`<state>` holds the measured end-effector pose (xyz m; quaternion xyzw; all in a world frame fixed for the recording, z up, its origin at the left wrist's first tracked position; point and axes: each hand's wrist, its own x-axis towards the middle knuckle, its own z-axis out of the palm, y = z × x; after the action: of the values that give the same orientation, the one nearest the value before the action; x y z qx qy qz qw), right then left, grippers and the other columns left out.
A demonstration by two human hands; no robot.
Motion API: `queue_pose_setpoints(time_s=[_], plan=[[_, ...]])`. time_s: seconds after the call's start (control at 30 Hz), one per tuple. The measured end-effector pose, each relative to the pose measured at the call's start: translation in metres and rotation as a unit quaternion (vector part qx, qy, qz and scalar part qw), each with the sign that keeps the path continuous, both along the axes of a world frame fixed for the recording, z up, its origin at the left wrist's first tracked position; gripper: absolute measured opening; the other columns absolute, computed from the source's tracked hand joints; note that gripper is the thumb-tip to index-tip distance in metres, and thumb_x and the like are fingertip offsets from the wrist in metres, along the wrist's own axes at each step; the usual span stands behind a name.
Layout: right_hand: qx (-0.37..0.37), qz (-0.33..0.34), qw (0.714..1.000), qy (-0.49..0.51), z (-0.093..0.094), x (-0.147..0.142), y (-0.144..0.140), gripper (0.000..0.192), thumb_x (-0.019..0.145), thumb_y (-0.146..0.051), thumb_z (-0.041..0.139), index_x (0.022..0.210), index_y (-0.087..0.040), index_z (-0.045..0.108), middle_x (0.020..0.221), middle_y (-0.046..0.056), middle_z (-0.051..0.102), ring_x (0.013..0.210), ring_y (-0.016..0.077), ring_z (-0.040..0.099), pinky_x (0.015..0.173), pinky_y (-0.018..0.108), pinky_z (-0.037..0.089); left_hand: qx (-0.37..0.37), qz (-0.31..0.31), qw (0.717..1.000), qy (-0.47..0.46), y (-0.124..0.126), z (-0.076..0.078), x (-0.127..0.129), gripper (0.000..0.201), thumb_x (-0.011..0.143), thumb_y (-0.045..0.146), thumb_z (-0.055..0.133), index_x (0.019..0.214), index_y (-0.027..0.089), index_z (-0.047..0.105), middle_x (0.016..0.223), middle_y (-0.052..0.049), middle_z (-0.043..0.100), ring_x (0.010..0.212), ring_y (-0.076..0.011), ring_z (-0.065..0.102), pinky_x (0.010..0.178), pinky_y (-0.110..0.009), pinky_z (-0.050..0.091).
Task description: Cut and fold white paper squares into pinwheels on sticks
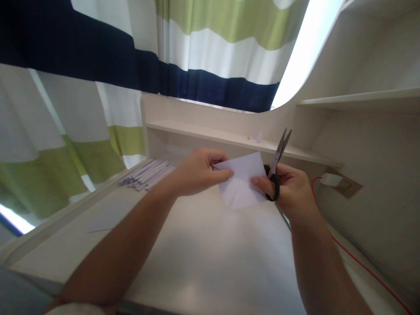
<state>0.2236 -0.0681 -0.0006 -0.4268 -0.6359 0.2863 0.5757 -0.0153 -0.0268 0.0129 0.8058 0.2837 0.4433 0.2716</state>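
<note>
Above the white desk, my left hand (206,171) pinches the left side of a white sheet of paper (241,183) between thumb and fingers. My right hand (288,186) has black-handled scissors (274,175) looped on its fingers, with the thumb resting on the paper's right side. The scissor blades point up and away from the paper, slightly parted. Creases fan across the lower part of the sheet. The fingers behind the paper are hidden.
Several narrow paper strips (149,173) lie at the desk's back left. Another white sheet (110,214) is partly behind my left forearm. A crumpled paper piece (256,136) sits on the back ledge. A red cable (364,258) runs along the right wall.
</note>
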Motion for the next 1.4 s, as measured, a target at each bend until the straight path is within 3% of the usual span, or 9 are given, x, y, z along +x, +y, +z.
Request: queue_pose_setpoints(time_s=[0.17, 0.3, 0.4, 0.63, 0.93, 1.07, 1.2, 1.3, 1.4], plan=[[0.108, -0.108, 0.986, 0.063, -0.002, -0.002, 0.005, 0.026, 0.071, -0.038, 0.093, 0.079, -0.023, 0.073, 0.077, 0.002, 0.073, 0.063, 0.0166, 0.064, 0.057, 0.029, 0.054, -0.121, -0.009, 0.980, -0.156, 0.013, -0.008, 0.012, 0.062, 0.073, 0.046, 0.090, 0.123, 0.020, 0.065, 0.079, -0.001, 0.071, 0.065, -0.0154, 0.066, 0.050, -0.021, 0.050], [0.194, -0.184, 0.963, 0.048, -0.005, -0.009, 0.004, 0.023, 0.079, -0.034, 0.088, 0.077, -0.024, 0.067, 0.076, 0.001, 0.071, 0.068, 0.0178, 0.066, 0.061, 0.029, 0.054, -0.205, -0.102, 0.969, -0.096, 0.008, -0.014, 0.025, 0.046, 0.080, 0.055, 0.083, 0.105, 0.017, 0.074, 0.088, -0.008, 0.075, 0.078, -0.0193, 0.071, 0.054, -0.024, 0.057], [0.221, -0.204, 0.953, 0.039, -0.007, -0.016, 0.001, 0.023, 0.082, -0.035, 0.085, 0.078, -0.024, 0.065, 0.076, 0.002, 0.071, 0.069, 0.0192, 0.068, 0.063, 0.031, 0.056, -0.201, -0.109, 0.970, -0.086, 0.000, -0.019, 0.035, 0.038, 0.080, 0.051, 0.084, 0.092, 0.016, 0.078, 0.084, -0.008, 0.075, 0.075, -0.0174, 0.070, 0.056, -0.023, 0.055], [0.125, -0.091, 0.982, 0.112, -0.014, -0.014, 0.007, 0.024, 0.078, -0.036, 0.088, 0.087, -0.023, 0.070, 0.091, 0.006, 0.078, 0.078, 0.0235, 0.072, 0.069, 0.037, 0.061, -0.166, -0.075, 0.962, -0.201, -0.002, -0.022, 0.042, 0.028, 0.082, 0.042, 0.083, 0.085, 0.014, 0.078, 0.073, -0.005, 0.072, 0.064, -0.0127, 0.065, 0.056, -0.022, 0.053], [0.104, -0.057, 0.983, 0.138, -0.012, -0.019, 0.010, 0.021, 0.083, -0.038, 0.081, 0.091, -0.023, 0.068, 0.098, 0.009, 0.078, 0.091, 0.0284, 0.074, 0.077, 0.042, 0.062, -0.192, -0.097, 0.942, -0.259, -0.005, -0.020, 0.044, 0.032, 0.075, 0.042, 0.088, 0.084, 0.014, 0.078, 0.070, -0.005, 0.070, 0.062, -0.0134, 0.064, 0.054, -0.022, 0.053], [0.079, -0.039, 0.990, 0.111, -0.014, -0.018, 0.011, 0.024, 0.083, -0.042, 0.082, 0.092, -0.023, 0.071, 0.095, 0.008, 0.078, 0.084, 0.0267, 0.073, 0.071, 0.040, 0.061, -0.199, -0.089, 0.942, -0.257, -0.004, -0.019, 0.043, 0.033, 0.074, 0.043, 0.088, 0.084, 0.013, 0.077, 0.071, -0.006, 0.072, 0.061, -0.0144, 0.066, 0.053, -0.023, 0.054], [0.043, 0.008, 0.993, 0.110, -0.010, -0.008, 0.010, 0.025, 0.078, -0.038, 0.089, 0.083, -0.021, 0.072, 0.075, 0.002, 0.073, 0.064, 0.0187, 0.068, 0.062, 0.032, 0.057, -0.160, -0.037, 0.955, -0.245, -0.001, -0.013, 0.033, 0.028, 0.079, 0.040, 0.085, 0.077, 0.013, 0.075, 0.062, -0.004, 0.069, 0.055, -0.0123, 0.062, 0.049, -0.021, 0.050], [-0.009, 0.041, 0.998, 0.045, -0.001, 0.004, 0.006, 0.028, 0.081, -0.043, 0.088, 0.084, -0.020, 0.073, 0.079, 0.004, 0.075, 0.065, 0.0176, 0.069, 0.064, 0.031, 0.056, -0.131, 0.002, 0.958, -0.254, 0.003, -0.006, 0.019, 0.029, 0.079, 0.039, 0.084, 0.071, 0.014, 0.072, 0.058, -0.003, 0.067, 0.051, -0.0119, 0.061, 0.046, -0.021, 0.047], [-0.091, 0.106, 0.983, -0.120, 0.007, 0.015, 0.003, 0.032, 0.086, -0.048, 0.083, 0.095, -0.018, 0.077, 0.089, 0.007, 0.076, 0.078, 0.0185, 0.068, 0.068, 0.030, 0.053, -0.100, 0.040, 0.957, -0.268, 0.007, 0.001, 0.005, 0.029, 0.078, 0.040, 0.085, 0.073, 0.014, 0.073, 0.059, -0.003, 0.069, 0.051, -0.0128, 0.062, 0.046, -0.022, 0.048]])
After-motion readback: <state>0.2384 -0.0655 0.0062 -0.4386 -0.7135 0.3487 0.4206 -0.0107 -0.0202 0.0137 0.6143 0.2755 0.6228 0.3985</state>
